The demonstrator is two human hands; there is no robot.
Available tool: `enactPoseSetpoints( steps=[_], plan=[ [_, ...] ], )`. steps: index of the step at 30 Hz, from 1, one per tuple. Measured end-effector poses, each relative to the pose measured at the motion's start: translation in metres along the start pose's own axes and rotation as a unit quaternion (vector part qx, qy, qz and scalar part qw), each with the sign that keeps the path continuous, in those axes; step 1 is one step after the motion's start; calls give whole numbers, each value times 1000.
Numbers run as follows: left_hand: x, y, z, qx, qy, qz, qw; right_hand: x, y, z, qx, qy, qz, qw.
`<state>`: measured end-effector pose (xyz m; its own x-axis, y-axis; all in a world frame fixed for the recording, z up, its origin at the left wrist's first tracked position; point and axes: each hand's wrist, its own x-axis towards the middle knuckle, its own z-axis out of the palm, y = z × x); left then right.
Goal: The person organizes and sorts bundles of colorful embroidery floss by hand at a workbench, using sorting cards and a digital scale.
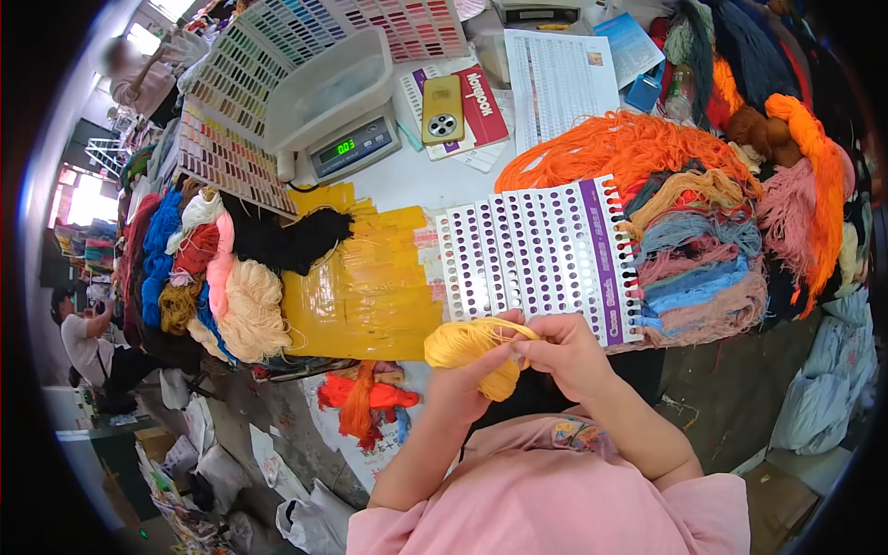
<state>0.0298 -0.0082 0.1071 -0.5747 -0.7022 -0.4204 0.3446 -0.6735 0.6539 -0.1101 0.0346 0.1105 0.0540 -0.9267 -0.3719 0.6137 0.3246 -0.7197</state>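
Observation:
A bundle of yellow thread (pixel 462 344) is held in front of my chest, at the near edge of the table. My left hand (pixel 474 375) is closed around its lower side. The fingers of my right hand (pixel 564 350) pinch the thread at the bundle's right end. Just beyond my hands lies a white thread card (pixel 518 250) with rows of holes and a purple strip, small thread tufts along its right edge. To its left, yellow tape (pixel 361 277) covers the tabletop.
A digital scale (pixel 353 148) reading 0.03 carries a white plastic tub (pixel 333 83). Colour charts (pixel 236 153) stand behind it. A phone (pixel 442 109) lies on a red notebook (pixel 483 106). Orange yarn (pixel 638 148) and multicoloured skeins (pixel 703 259) are heaped right; black yarn (pixel 294 242) lies left.

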Motion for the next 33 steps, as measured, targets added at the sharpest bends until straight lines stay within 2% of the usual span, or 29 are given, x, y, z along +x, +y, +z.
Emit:
enactPoseSetpoints(
  steps=[3,4,6,7,10,11,12,13,14,16,17,18,19,20,21,22,23,24,25,26,27,28,29,30,31,32,33],
  plan=[
    [-3,-2,-2,28,44,7,999,5,9,-3,77,-9,-25,997],
    [-4,-4,-4,24,63,5,998,4,7,-2,123,-13,12,992],
    [-7,-4,-13,-58,-32,17,998,1,0,-1,214,-20,87,973],
    [-8,0,-17,-98,-80,22,992,0,-2,-4,222,-69,123,965],
    [-14,40,-10,74,-67,-88,991,1,-11,-13,205,-199,224,932],
    [-12,44,-17,121,-89,-126,981,2,-16,-13,14,-190,197,962],
    [-8,48,-25,168,-109,-159,967,1,-27,-9,-181,-181,159,954],
    [-6,55,-32,215,-129,-189,949,2,-40,-3,-370,-168,111,907],
    [-9,68,-37,188,-115,-179,959,-1,-58,8,-486,-161,49,857],
    [-18,82,-67,115,-27,-165,979,7,-65,5,-380,-247,-117,884],
    [-23,88,-88,29,62,-107,992,10,-69,1,-317,-286,-197,883],
    [-29,92,-116,-58,149,-50,986,3,-83,4,-178,-237,-134,946],
    [-34,92,-155,-288,26,-5,957,-5,-98,6,-33,-178,-67,981],
    [-40,88,-200,-497,-98,39,862,-5,-101,-5,74,-165,-95,979],
    [-57,80,-251,-508,-37,85,857,-7,-103,-20,181,-146,-122,965],
    [-80,71,-302,-516,24,128,847,-10,-112,-36,220,-95,-120,963],
    [-106,62,-348,-479,146,172,848,-14,-126,-57,255,-43,-120,958],
    [-130,55,-391,-434,263,210,835,-18,-143,-87,200,21,-161,966],
    [-145,53,-425,-304,501,195,786,-25,-165,-124,141,86,-199,966],
    [-175,50,-452,-112,555,170,806,-39,-197,-167,50,115,-285,950],
    [-196,55,-474,-17,567,141,811,-56,-232,-211,-45,140,-364,920],
    [-217,62,-495,77,578,112,805,-87,-278,-246,-19,201,-400,894],
    [-227,73,-546,29,581,138,802,-99,-301,-252,-16,189,-408,893],
    [-218,88,-526,-55,559,165,811,-111,-324,-259,-13,177,-415,892],
    [-187,98,-474,-159,473,176,849,-110,-330,-252,-30,94,-392,915],
    [-148,105,-407,-278,334,156,887,-73,-294,-200,-59,183,-439,878],
    [-110,106,-344,-393,156,96,901,-38,-254,-182,-270,221,-436,829]
  ],
)
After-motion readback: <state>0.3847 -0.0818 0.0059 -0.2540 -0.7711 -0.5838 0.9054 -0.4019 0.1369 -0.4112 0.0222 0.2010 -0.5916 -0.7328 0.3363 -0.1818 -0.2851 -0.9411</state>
